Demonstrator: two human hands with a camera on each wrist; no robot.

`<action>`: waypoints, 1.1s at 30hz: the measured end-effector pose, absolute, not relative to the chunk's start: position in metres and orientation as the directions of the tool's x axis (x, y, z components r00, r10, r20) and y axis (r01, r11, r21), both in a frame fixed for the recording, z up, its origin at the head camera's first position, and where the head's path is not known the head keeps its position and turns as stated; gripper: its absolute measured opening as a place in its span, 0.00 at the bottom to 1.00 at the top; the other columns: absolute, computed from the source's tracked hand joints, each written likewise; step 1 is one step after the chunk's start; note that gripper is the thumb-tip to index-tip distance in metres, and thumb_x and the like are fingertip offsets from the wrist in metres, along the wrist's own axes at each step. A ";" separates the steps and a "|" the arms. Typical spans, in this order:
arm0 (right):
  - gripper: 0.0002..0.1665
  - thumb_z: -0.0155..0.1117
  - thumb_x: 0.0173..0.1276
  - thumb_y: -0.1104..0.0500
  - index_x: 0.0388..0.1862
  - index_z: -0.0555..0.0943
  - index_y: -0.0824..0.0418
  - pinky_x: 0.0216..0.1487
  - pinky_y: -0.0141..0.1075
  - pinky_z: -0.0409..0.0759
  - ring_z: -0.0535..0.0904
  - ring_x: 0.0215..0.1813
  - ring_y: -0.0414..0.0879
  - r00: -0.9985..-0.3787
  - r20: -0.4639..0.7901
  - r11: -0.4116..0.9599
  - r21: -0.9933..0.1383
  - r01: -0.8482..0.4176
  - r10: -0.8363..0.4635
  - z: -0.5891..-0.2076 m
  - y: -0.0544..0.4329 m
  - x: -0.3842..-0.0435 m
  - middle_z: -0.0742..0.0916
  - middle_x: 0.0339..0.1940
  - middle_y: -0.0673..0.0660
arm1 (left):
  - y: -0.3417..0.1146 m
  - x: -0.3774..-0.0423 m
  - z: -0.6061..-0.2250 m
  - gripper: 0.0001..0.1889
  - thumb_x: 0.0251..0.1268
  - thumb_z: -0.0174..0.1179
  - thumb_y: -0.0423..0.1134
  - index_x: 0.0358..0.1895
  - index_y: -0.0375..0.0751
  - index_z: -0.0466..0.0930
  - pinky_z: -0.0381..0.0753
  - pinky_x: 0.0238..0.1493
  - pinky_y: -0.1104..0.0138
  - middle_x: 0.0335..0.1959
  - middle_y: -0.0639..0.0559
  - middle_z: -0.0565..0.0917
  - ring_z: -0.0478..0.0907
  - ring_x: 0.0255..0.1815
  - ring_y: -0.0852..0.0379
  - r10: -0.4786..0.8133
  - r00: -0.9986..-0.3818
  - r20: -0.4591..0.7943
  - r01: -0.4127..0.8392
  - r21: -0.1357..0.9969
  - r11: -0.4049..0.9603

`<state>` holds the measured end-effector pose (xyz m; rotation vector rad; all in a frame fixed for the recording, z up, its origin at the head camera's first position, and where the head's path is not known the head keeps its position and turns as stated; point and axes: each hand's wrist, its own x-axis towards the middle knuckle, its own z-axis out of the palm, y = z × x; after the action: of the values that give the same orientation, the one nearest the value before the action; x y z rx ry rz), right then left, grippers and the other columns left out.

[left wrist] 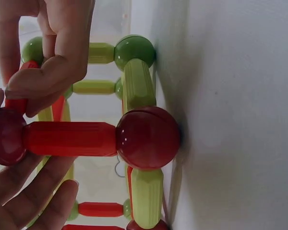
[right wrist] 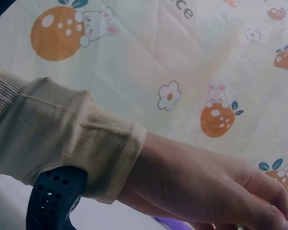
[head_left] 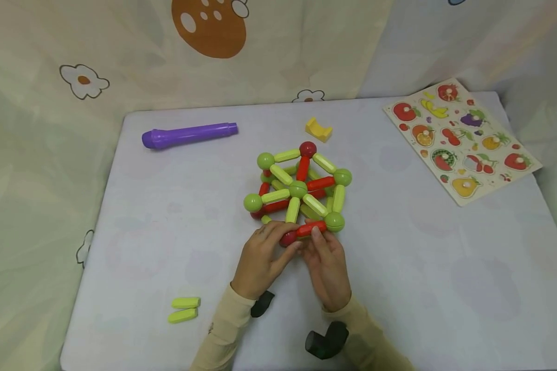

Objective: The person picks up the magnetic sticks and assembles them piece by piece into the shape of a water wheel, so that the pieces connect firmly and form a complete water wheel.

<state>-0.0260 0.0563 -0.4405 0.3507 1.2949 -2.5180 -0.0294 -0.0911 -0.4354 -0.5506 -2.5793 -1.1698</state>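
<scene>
A two-tier frame of rods and balls stands mid-table, with green balls (head_left: pixel 298 189), red balls (head_left: pixel 308 149), red rods and yellow-green rods. At its near corner my left hand (head_left: pixel 255 263) grips a dark red ball (left wrist: pixel 7 136) between thumb and fingers. Beside it, my right hand (head_left: pixel 329 268) pinches the top red rod (head_left: pixel 311 229) that runs from that ball to a green ball (head_left: pixel 334 221). In the left wrist view an upright red rod (left wrist: pixel 69 139) joins the gripped ball to a lower red ball (left wrist: pixel 149 137) on the table. The right wrist view mostly hides the frame.
Two loose yellow-green rods (head_left: pixel 184 309) lie at the near left. A purple microphone-shaped stick (head_left: pixel 190 135) is at the back left, and a curved yellow block (head_left: pixel 318 130) sits behind the frame. A fruit picture board (head_left: pixel 464 141) lies at the back right. Patterned cloth (head_left: pixel 278 46) hangs behind the table.
</scene>
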 end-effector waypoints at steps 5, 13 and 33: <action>0.29 0.47 0.78 0.54 0.68 0.59 0.72 0.45 0.30 0.77 0.76 0.46 0.42 -0.924 -0.350 -0.564 -0.737 0.373 -0.154 -0.440 0.057 -0.027 0.80 0.51 0.53 | -0.091 -0.029 -0.434 0.19 0.60 0.66 0.43 0.55 0.47 0.77 0.77 0.49 0.65 0.45 0.55 0.81 0.78 0.45 0.59 0.234 -0.897 0.374 0.435 0.657 0.615; 0.22 0.49 0.77 0.53 0.62 0.66 0.65 0.45 0.34 0.78 0.78 0.41 0.44 -0.900 -0.364 -0.434 -0.790 0.434 -0.239 -0.446 0.069 -0.024 0.81 0.42 0.53 | -0.119 -0.018 -0.423 0.27 0.62 0.65 0.47 0.63 0.43 0.72 0.76 0.56 0.59 0.55 0.50 0.78 0.76 0.55 0.54 0.233 -0.907 0.350 0.409 0.607 0.681; 0.06 0.67 0.64 0.53 0.35 0.80 0.53 0.25 0.29 0.72 0.72 0.23 0.35 -0.859 -0.067 0.552 -0.791 -0.264 -0.508 -0.467 0.066 -0.054 0.80 0.20 0.41 | -0.241 0.065 -0.420 0.19 0.54 0.70 0.42 0.50 0.49 0.80 0.76 0.34 0.60 0.44 0.45 0.77 0.78 0.38 0.52 -0.104 -0.918 -0.383 -0.285 0.454 0.844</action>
<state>-0.0544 0.0656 -0.4674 -0.6398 2.5026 -1.2030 0.0647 -0.2406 -0.4195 0.3654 -3.3490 -0.9210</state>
